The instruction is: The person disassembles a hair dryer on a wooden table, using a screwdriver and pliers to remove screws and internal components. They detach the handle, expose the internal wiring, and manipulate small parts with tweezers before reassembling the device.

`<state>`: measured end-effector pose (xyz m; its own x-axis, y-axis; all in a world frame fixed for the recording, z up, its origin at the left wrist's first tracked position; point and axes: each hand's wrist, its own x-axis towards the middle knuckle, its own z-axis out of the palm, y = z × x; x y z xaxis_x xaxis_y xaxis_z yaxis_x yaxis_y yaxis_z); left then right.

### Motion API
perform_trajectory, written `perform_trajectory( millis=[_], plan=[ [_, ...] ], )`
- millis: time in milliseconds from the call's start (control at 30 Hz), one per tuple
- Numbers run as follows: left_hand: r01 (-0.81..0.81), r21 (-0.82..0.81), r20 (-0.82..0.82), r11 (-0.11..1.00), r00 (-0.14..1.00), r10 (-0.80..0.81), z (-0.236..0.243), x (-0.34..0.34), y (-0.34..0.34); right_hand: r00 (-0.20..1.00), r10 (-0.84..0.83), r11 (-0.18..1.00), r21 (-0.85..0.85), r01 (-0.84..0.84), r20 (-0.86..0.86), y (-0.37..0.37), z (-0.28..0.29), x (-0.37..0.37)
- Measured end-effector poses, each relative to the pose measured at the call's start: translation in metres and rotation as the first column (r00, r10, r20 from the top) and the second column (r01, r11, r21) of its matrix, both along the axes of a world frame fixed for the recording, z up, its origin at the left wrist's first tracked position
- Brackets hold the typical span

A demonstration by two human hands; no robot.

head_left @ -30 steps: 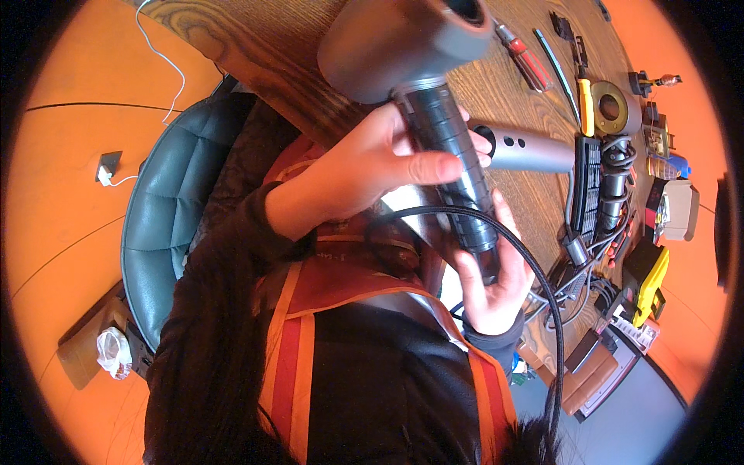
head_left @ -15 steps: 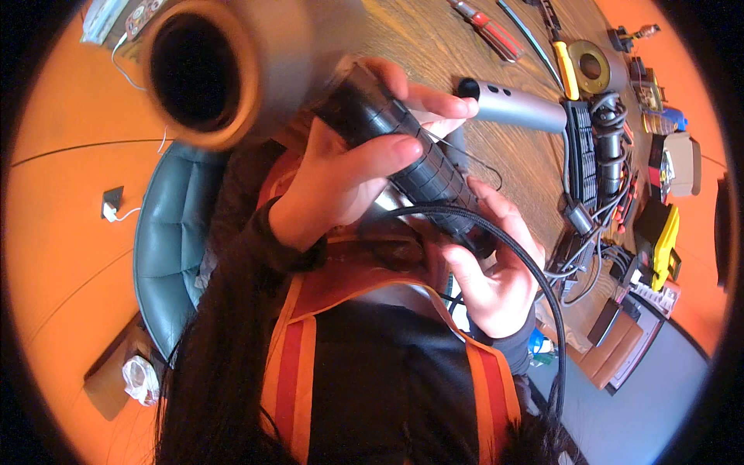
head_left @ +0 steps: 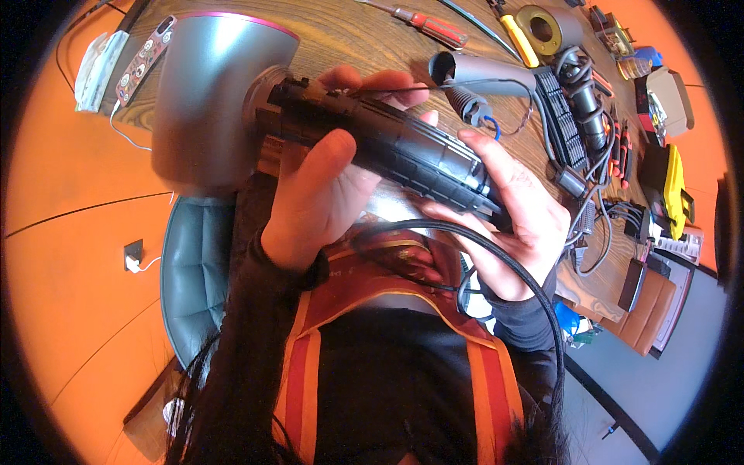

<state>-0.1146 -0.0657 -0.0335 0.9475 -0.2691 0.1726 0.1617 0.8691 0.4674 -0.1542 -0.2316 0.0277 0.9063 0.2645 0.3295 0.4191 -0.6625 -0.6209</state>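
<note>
**Stripped dryer [head_left: 225, 101] held slantwise over a wooden table [head_left: 341, 50]**

A person's left hand [head_left: 322, 182] wraps the dryer's black handle [head_left: 364, 132] near the round grey head, thumb on the near side, fingers curled behind. The right hand [head_left: 523, 201] grips the handle's far end between thumb and fingers. Holding both ends probably keeps the heavy head from tipping and leaves the handle's middle exposed. A black cord [head_left: 504, 252] loops over the right wrist.

Beyond, a hollow grey tube [head_left: 492, 74] lies on the table, its open end facing left; beside it sits a ribbed sleeve [head_left: 467, 105]. Tools seem pushed back for working room. At far right, an open carton [head_left: 678, 101] holds something pale, too small to identify. A clear tub [head_left: 635, 68] stands behind it, contents unclear.
</note>
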Motion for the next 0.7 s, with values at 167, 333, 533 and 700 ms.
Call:
perform_trajectory(
  millis=[167, 333, 533, 700],
  plan=[
    [-0.018, 0.159, 0.129, 0.987, 0.992, -0.003, -0.003, -0.003, -0.004, 0.997, 0.034, 0.998, -0.064, -0.029, 0.069, -0.001, 0.006, -0.002],
    [0.108, 0.04, 0.228, 0.993, 0.967, -0.114, -0.006, -0.008, -0.009, 0.994, 0.107, 0.994, 0.033, -0.107, 0.03, -0.002, 0.01, 0.003],
    [-0.075, 0.186, 0.35, 0.98, 0.937, 0.005, -0.008, -0.004, -0.011, 0.957, -0.129, 0.91, -0.352, 0.219, 0.26, 0.011, 0.019, -0.008],
    [-0.114, 0.216, 0.385, 0.97, 0.922, 0.023, -0.006, -0.004, -0.009, 0.976, 0.022, 0.99, -0.137, 0.008, 0.215, 0.004, 0.011, 0.0]
  ],
)
